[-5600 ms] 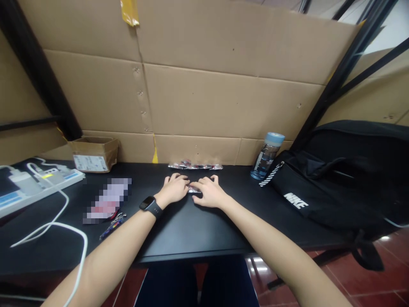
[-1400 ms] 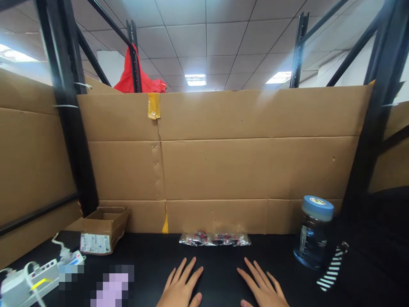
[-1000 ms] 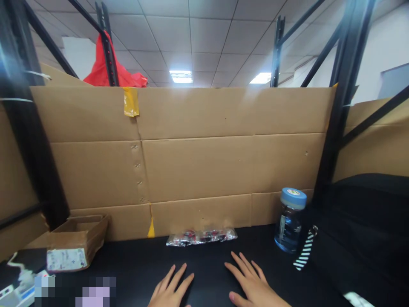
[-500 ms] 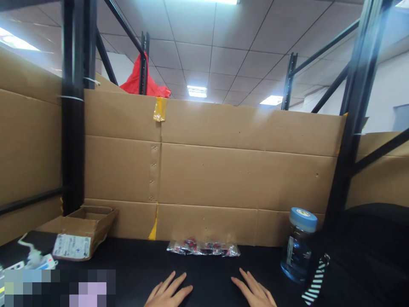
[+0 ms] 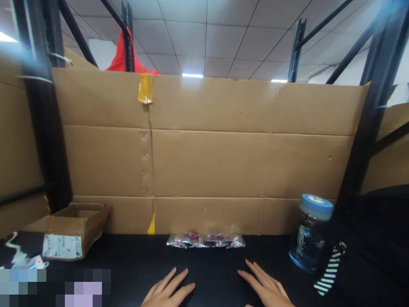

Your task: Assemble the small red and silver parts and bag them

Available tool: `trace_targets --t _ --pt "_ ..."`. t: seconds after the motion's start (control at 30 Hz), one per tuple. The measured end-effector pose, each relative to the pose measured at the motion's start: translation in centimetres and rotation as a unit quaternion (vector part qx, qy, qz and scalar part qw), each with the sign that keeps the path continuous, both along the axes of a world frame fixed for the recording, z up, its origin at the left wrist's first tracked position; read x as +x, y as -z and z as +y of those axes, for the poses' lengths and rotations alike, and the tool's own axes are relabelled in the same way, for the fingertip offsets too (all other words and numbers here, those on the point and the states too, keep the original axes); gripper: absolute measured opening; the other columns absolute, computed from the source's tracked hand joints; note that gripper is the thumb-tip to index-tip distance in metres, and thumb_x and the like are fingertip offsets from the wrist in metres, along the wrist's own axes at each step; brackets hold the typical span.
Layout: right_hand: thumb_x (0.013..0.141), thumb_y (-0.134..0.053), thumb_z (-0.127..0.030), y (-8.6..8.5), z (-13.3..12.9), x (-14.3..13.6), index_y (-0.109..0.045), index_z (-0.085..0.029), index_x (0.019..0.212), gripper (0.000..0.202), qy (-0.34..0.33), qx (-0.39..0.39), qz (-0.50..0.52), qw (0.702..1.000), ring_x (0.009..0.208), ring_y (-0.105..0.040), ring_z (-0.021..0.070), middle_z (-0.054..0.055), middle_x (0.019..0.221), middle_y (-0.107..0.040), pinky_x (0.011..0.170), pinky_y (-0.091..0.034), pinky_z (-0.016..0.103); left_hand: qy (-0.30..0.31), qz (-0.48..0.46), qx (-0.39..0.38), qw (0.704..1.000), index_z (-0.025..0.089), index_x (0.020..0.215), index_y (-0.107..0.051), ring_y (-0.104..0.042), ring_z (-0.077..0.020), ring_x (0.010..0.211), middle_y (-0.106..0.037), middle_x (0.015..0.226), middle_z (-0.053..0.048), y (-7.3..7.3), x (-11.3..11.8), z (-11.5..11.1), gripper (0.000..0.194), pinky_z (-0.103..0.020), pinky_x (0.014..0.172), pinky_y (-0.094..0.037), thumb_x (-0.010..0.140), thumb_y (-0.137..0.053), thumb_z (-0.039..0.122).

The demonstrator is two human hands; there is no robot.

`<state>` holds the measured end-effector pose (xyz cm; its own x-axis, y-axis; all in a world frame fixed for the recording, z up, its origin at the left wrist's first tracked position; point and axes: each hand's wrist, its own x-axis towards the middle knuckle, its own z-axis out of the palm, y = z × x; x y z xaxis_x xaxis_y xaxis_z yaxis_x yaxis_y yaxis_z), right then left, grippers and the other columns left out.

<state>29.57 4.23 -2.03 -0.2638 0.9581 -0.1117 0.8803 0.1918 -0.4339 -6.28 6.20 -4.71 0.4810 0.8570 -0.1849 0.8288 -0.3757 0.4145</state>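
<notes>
My left hand [image 5: 169, 291] is over the black tabletop [image 5: 211, 275] at the bottom of the view, fingers stretched and apart, holding nothing. To its right, my right hand [image 5: 265, 283] is likewise spread and holds nothing. Beyond both hands, against the cardboard wall, lie shiny clear plastic packets [image 5: 206, 240] with dark and red contents that I cannot make out. A clear bottle with a blue lid [image 5: 306, 243] stands to the right of my right hand. Near it rests a black-and-white striped strap [image 5: 329, 273] with a metal ring.
An open cardboard box [image 5: 76, 232] with a white label sits at the back left, beside a white cable [image 5: 21, 256]. Cardboard panels [image 5: 207, 162] wall off the back between black metal posts [image 5: 47, 145]. Dark fabric [image 5: 380, 238] fills the right side. The lower left corner is pixelated.
The camera has tipped down and come slightly closer, so the wall and packets appear higher. My right hand shows a little farther right and higher; both hands remain spread.
</notes>
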Motion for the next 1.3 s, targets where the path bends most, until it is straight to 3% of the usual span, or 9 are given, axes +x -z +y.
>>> trace_targets --t 0.23,0.43,0.57,0.77,1.3 --pt "0.079 -0.06 -0.075 -0.9 -0.3 -0.3 -0.049 -0.037 0.147 0.079 0.002 -0.035 -0.018 0.999 0.152 -0.02 0.0403 0.008 0.163 -0.027 0.12 -0.023 0.058 -0.001 0.016 -0.004 1.0 0.051 0.144 -0.046 -0.023 -0.04 0.15 -0.032 0.161 0.002 0.7 0.0 0.6 0.055 -0.063 0.114 -0.033 0.091 -0.052 0.064" --pt "0.087 -0.052 -0.07 -1.9 -1.4 -0.3 -0.04 -0.04 0.152 0.072 0.0 -0.04 -0.012 0.999 0.155 -0.01 0.0338 0.002 0.167 -0.018 0.124 -0.013 0.055 0.012 -0.002 0.006 1.0 0.047 0.15 -0.039 -0.016 -0.0353 0.153 -0.023 0.164 0.005 -2.1 -0.1 -1.7 0.062 -0.059 0.121 -0.024 0.091 -0.057 0.053" --pt "0.09 -0.046 -0.072 -1.4 -1.5 0.0 -0.035 -0.04 0.154 0.072 -0.012 -0.039 -0.023 0.999 0.156 -0.008 0.0311 0.002 0.169 -0.014 0.124 -0.012 0.054 -0.006 -0.051 0.005 0.999 0.049 0.15 -0.038 -0.012 -0.0313 0.155 -0.021 0.166 0.008 -3.2 -0.4 -3.5 0.059 -0.056 0.124 -0.019 0.093 -0.054 0.049" --pt "0.091 -0.047 -0.069 -0.5 -1.1 0.4 -0.035 -0.042 0.154 0.07 -0.028 -0.019 -0.028 0.999 0.156 -0.01 0.0298 0.002 0.169 -0.016 0.124 -0.013 0.053 0.006 -0.06 0.023 0.998 0.046 0.151 -0.038 -0.013 -0.0322 0.155 -0.022 0.166 0.005 -3.0 -0.5 -3.6 0.06 -0.056 0.123 -0.02 0.094 -0.054 0.047" --pt "0.095 -0.044 -0.062 -1.4 -1.1 0.3 -0.033 -0.038 0.154 0.065 -0.061 -0.012 -0.077 0.995 0.156 -0.01 0.027 0.005 0.169 -0.016 0.122 -0.016 0.053 0.013 -0.065 0.045 0.997 0.04 0.15 -0.044 -0.018 -0.0344 0.153 -0.029 0.165 -0.001 -3.5 -0.3 -3.9 0.06 -0.057 0.121 -0.02 0.091 -0.057 0.044"
